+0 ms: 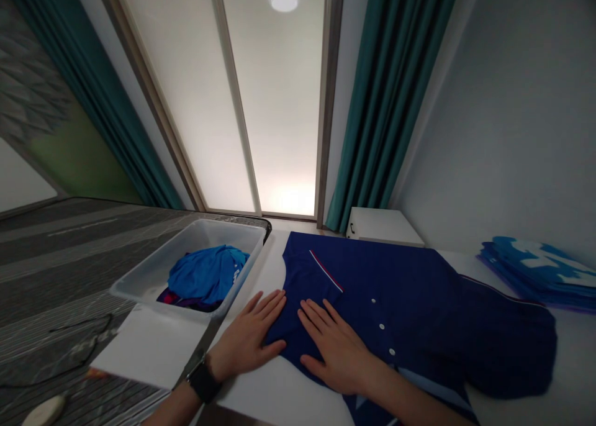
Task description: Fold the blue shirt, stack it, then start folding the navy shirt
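My left hand (249,339) lies flat. Its fingers are a little apart and grip nothing. The fingertips touch the left edge of the dark blue button shirt (410,289), and the palm sits on the white table (274,398). A black watch (203,381) is on that wrist.

My right hand (335,345) is just beside it, at three o'clock. It lies flat on the shirt too, with the fingers spread and pointing to eleven o'clock. It holds nothing.

The shirt lies spread out on the table, going from my hands out to three o'clock. It has small white buttons down the front and a thin red and white stripe near the top.

At ten o'clock from my left hand is a clear plastic bin (139,283). A bright blue cloth (207,274) lies bunched up inside it.

Far off at two o'clock from my right hand, well apart from the shirt, is a stack of folded blue clothes (535,271). At twelve o'clock, behind the shirt, stands a small white box (382,224), with green-blue curtains (386,103) above it.
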Action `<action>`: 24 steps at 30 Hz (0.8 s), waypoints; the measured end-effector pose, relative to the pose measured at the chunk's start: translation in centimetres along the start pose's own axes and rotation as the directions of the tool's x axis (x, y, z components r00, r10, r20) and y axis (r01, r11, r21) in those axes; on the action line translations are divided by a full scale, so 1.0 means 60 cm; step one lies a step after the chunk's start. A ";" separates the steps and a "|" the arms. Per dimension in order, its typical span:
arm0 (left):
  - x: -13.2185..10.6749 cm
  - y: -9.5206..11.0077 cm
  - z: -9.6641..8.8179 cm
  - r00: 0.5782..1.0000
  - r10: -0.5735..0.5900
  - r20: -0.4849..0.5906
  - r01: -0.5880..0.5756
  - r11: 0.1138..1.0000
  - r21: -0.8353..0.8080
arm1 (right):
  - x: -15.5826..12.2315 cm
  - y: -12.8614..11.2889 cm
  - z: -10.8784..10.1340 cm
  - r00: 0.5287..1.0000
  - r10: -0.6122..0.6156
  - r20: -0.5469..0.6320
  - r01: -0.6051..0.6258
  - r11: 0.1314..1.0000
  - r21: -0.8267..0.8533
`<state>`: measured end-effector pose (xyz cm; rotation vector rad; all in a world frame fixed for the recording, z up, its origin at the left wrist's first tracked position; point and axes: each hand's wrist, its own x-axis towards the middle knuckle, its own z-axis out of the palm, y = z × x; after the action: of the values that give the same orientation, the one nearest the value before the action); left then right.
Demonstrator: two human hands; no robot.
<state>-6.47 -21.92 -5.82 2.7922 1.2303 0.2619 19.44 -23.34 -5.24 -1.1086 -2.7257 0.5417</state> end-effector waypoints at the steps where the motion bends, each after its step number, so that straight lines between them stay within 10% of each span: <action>1: 0.000 0.001 -0.001 1.000 0.000 -0.002 0.000 1.000 -0.007 | 0.000 -0.001 -0.001 1.000 0.001 0.005 -0.001 1.000 0.001; 13: -0.008 -0.008 0.004 0.974 -0.195 -0.118 0.179 0.975 -0.128 | -0.001 -0.005 -0.011 1.000 -0.001 0.028 0.000 0.999 0.043; 24: -0.013 0.011 -0.008 0.994 -0.096 -0.060 0.092 0.993 -0.076 | -0.010 -0.004 -0.029 0.992 -0.103 0.076 0.092 0.986 0.137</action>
<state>-6.56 -22.94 -5.34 2.6749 1.3334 0.3831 20.19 -23.42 -3.52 -0.9354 -2.7487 0.7575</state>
